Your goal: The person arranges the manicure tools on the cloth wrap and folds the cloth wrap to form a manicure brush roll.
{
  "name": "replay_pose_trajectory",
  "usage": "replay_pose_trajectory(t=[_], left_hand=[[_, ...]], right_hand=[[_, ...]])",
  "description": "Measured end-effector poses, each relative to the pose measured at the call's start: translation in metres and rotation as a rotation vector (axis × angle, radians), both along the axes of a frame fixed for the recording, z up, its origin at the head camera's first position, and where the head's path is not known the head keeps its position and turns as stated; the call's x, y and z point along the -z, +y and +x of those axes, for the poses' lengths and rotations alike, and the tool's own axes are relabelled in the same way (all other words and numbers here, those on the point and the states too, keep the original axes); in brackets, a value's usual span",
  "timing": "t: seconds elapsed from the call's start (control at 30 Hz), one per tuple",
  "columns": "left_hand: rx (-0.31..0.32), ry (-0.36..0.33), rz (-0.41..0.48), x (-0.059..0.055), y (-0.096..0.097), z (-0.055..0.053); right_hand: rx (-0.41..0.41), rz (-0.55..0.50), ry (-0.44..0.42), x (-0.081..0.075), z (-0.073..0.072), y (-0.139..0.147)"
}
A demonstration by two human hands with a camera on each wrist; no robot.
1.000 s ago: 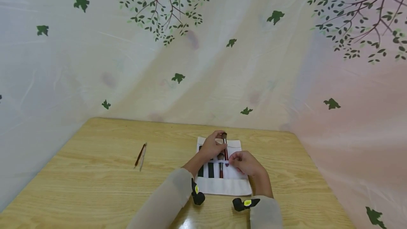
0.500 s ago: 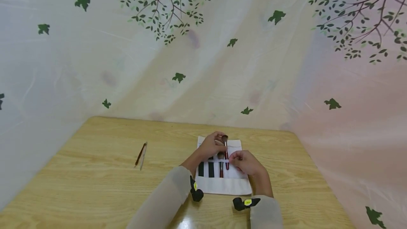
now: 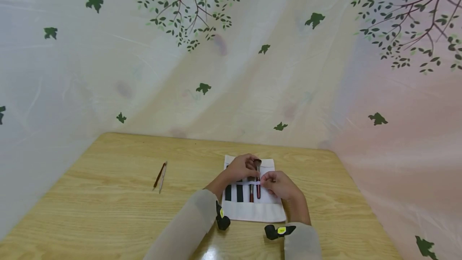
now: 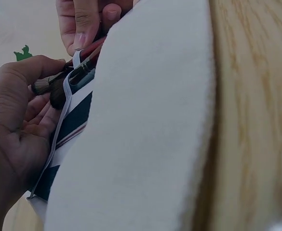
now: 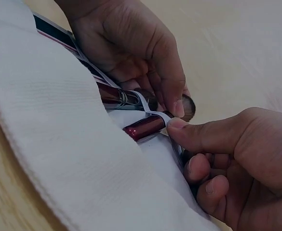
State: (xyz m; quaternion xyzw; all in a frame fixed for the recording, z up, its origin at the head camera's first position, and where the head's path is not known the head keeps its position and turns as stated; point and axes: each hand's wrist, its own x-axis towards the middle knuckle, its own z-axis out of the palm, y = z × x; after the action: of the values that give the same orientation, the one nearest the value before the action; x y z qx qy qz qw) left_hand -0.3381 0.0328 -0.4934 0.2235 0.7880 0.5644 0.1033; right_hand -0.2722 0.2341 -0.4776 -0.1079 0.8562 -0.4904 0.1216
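Observation:
A white fabric brush roll (image 3: 252, 212) lies unfolded on the table, with an elastic band (image 5: 144, 102) across its middle. My left hand (image 3: 241, 169) pinches a makeup brush (image 3: 258, 191) just below its dark bristles. The brush's red handle runs under the band, pointing toward the white lower pocket. At the band, right beside this handle, my right hand (image 3: 282, 185) pinches the elastic between thumb and fingers. A second makeup brush (image 3: 251, 193) sits under the band to the left, its head partly behind my left hand. Two dark strips (image 3: 240, 193) stand farther left in the roll.
Two slender tools, one reddish brown (image 3: 157, 176) and one pale (image 3: 163, 179), lie together on the left of the wooden table (image 3: 108, 196). A light curtain (image 3: 162, 91) printed with leaves and branches hangs behind the table's far edge.
The held brush has slid toward me under the band, its handle end now closer to the lower pocket. My left hand has followed slightly down; the right hand has stayed at the band.

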Motion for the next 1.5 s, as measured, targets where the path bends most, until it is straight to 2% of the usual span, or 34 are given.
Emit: replay_pose_trajectory(t=[0.13, 0.5, 0.83, 1.07, 1.33, 1.5], left_hand=[[0.004, 0.022, -0.022, 0.0002, 0.0000, 0.0013], [-0.027, 0.078, -0.012, 0.0008, 0.0003, 0.0076], [0.037, 0.094, 0.020, 0.0053, -0.0006, 0.0054], [0.079, 0.129, 0.005, 0.0052, -0.0001, 0.0063], [0.026, 0.135, 0.003, 0.0056, 0.0000, 0.0073], [0.030, 0.149, 0.020, 0.0044, -0.0003, 0.0083]], right_hand=[[-0.010, 0.005, 0.012, -0.0010, 0.0006, 0.0007], [0.013, 0.017, 0.004, 0.0000, 0.0027, -0.0008], [0.011, -0.007, 0.005, 0.0014, 0.0018, 0.0001], [-0.004, -0.002, 0.019, 0.0003, 0.0010, 0.0003], [-0.002, 0.000, 0.009, -0.0004, 0.0014, -0.0005], [0.008, 0.009, 0.001, 0.0003, 0.0010, -0.0011]])
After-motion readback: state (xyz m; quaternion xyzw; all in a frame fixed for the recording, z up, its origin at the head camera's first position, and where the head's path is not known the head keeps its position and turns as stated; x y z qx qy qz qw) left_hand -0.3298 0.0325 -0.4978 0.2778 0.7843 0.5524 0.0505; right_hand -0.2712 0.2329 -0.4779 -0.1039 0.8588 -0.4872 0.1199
